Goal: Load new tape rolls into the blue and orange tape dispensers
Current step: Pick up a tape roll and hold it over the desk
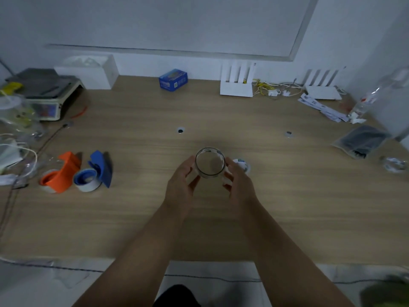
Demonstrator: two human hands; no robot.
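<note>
Both my hands hold a clear tape roll (209,171) above the middle of the wooden table; I look down through its open core. My left hand (180,187) grips its left side and my right hand (239,185) its right side. Just behind my right hand, a second roll (242,164) with white and blue wrapping lies on the table. Far to the left lie the orange tape dispenser (60,173) and the blue tape dispenser (97,171), side by side, each with a roll at its round end.
A scale (44,94) and cables (20,151) crowd the left edge. A blue box (173,79) and two white routers (236,82) stand at the back. A dark pouch (360,141), paper slips (321,107) and a bottle (365,103) lie at the right.
</note>
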